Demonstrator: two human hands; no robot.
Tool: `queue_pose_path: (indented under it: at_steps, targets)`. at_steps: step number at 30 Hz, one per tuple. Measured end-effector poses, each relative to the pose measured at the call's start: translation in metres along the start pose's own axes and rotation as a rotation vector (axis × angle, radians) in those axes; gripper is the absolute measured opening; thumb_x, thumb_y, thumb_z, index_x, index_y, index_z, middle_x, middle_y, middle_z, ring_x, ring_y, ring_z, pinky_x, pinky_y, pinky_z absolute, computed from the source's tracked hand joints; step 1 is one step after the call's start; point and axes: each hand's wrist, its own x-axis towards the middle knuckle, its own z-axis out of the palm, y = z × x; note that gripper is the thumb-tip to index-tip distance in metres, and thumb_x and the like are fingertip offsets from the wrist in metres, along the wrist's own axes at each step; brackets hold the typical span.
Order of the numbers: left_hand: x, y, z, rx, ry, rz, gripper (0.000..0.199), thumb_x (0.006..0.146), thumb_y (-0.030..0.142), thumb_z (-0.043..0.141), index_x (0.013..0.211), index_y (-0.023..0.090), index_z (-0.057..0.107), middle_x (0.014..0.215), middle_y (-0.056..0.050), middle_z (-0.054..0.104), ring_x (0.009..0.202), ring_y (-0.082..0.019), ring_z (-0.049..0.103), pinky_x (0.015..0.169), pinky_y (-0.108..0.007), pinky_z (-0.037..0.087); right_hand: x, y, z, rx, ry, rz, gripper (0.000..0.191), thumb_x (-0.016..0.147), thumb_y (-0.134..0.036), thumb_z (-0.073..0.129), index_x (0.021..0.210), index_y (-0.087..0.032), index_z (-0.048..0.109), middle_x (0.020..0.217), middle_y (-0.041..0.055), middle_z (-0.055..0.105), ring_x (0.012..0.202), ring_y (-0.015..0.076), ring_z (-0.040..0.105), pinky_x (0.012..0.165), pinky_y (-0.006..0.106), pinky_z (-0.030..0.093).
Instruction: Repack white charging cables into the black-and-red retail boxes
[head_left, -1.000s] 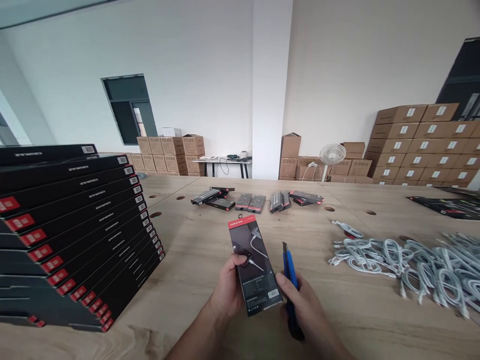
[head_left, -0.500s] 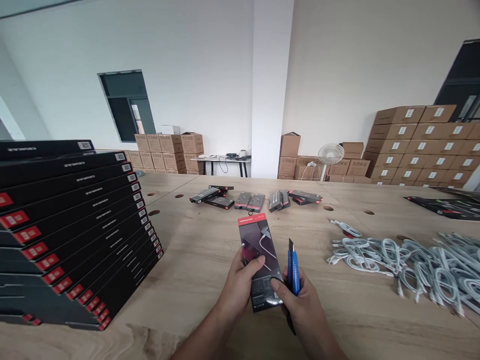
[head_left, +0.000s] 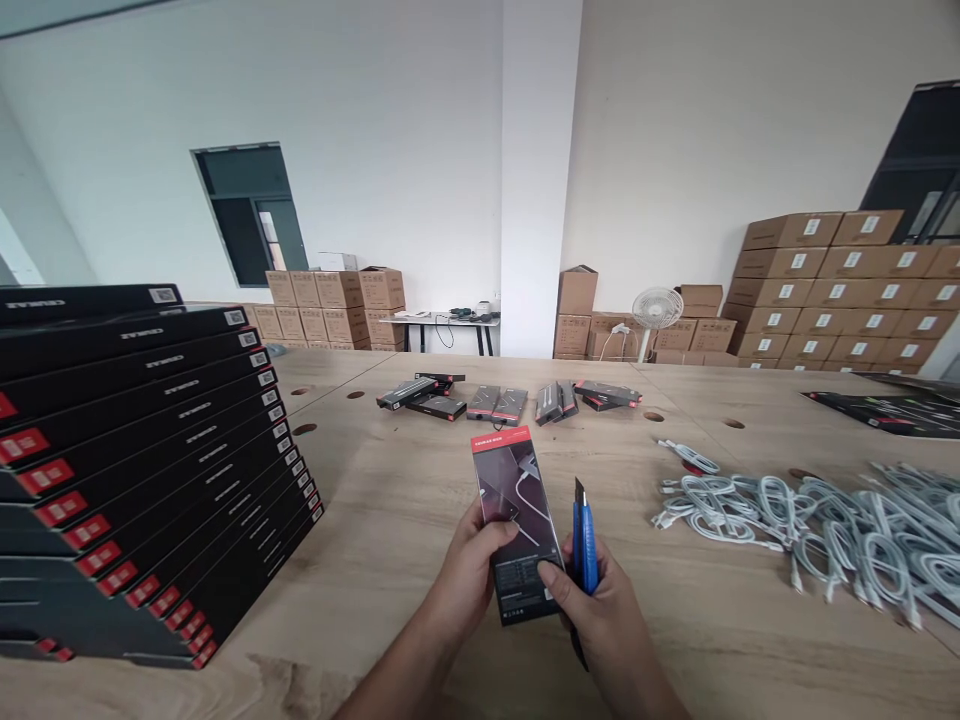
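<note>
Both hands hold a slim black-and-red cable box tilted above the table, its printed face with a cable picture turned towards me. My left hand grips the box's left edge, the thumb pressed on the picture. My right hand is closed round a blue utility knife with its blade pointing up and away. The right thumb also presses the box's lower right corner. Fingers behind the box are hidden.
A tall stack of black boxes stands at the left. Coiled white cables spread over the right side. Several small cable boxes lie farther back on the wooden table. Flat black packaging lies far right.
The box tilts slightly, and the glare on its lower edge is gone. My left thumb has slid a little lower left on it. The view has shifted slightly.
</note>
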Motion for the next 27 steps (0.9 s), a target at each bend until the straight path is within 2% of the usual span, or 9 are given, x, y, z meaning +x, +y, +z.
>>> queue_pose_path:
  at_steps: [4, 11, 17, 21, 24, 26, 27]
  targets:
    - [0.0, -0.001, -0.001, 0.099, 0.008, 0.051, 0.032, 0.061, 0.022, 0.079, 0.09, 0.017, 0.068, 0.078, -0.001, 0.072, 0.07, -0.016, 0.062, 0.066, -0.027, 0.049, -0.001, -0.008, 0.0, -0.068, -0.017, -0.029, 0.048, 0.056, -0.052, 0.088, 0.078, -0.02, 0.06, 0.064, -0.0047, 0.055, 0.056, 0.0113, 0.048, 0.053, 0.024, 0.044]
    - [0.0, 0.0, 0.0, 0.078, 0.065, 0.004, 0.032, 0.057, 0.02, 0.067, 0.089, 0.016, 0.069, 0.077, -0.001, 0.07, 0.069, -0.016, 0.06, 0.065, -0.027, 0.049, -0.003, -0.014, 0.003, -0.09, -0.027, -0.014, 0.046, 0.058, -0.051, 0.086, 0.076, -0.021, 0.056, 0.056, -0.0084, 0.045, 0.048, 0.0085, 0.037, 0.044, 0.022, 0.032]
    - [0.0, 0.0, -0.001, 0.066, 0.012, 0.012, 0.036, 0.056, 0.014, 0.063, 0.091, 0.018, 0.069, 0.076, 0.001, 0.07, 0.064, -0.014, 0.058, 0.06, -0.025, 0.046, -0.001, -0.009, 0.001, -0.063, -0.053, 0.033, 0.051, 0.057, -0.055, 0.087, 0.079, -0.022, 0.054, 0.053, -0.0098, 0.043, 0.045, 0.0077, 0.034, 0.042, 0.021, 0.029]
    - [0.0, 0.001, -0.001, 0.027, -0.022, 0.035, 0.039, 0.056, 0.011, 0.065, 0.093, 0.019, 0.071, 0.074, 0.001, 0.07, 0.063, -0.014, 0.059, 0.058, -0.023, 0.045, -0.001, -0.008, 0.0, -0.025, -0.107, 0.089, 0.055, 0.06, -0.061, 0.085, 0.083, -0.021, 0.055, 0.054, -0.009, 0.047, 0.044, 0.0083, 0.038, 0.041, 0.021, 0.03]
    - [0.0, 0.003, -0.001, -0.094, -0.032, -0.022, 0.032, 0.062, 0.018, 0.07, 0.094, 0.018, 0.073, 0.079, -0.002, 0.074, 0.067, -0.017, 0.064, 0.065, -0.028, 0.05, -0.003, -0.008, 0.0, 0.019, -0.122, 0.119, 0.055, 0.061, -0.062, 0.085, 0.083, -0.021, 0.056, 0.055, -0.0091, 0.047, 0.045, 0.0075, 0.038, 0.042, 0.02, 0.03]
    - [0.0, 0.004, 0.0, -0.193, -0.049, -0.111, 0.027, 0.072, 0.033, 0.072, 0.093, 0.017, 0.074, 0.085, -0.007, 0.076, 0.076, -0.024, 0.069, 0.075, -0.035, 0.054, -0.004, -0.008, 0.001, 0.044, -0.122, 0.135, 0.056, 0.061, -0.063, 0.085, 0.084, -0.021, 0.056, 0.057, -0.0088, 0.048, 0.046, 0.0073, 0.039, 0.043, 0.019, 0.032]
    - [0.0, 0.004, 0.0, -0.234, -0.066, -0.164, 0.031, 0.076, 0.042, 0.07, 0.093, 0.016, 0.075, 0.089, -0.01, 0.077, 0.082, -0.027, 0.071, 0.079, -0.038, 0.054, -0.004, -0.008, 0.001, 0.054, -0.122, 0.143, 0.057, 0.061, -0.064, 0.085, 0.085, -0.021, 0.056, 0.058, -0.0085, 0.049, 0.047, 0.0073, 0.039, 0.044, 0.019, 0.032]
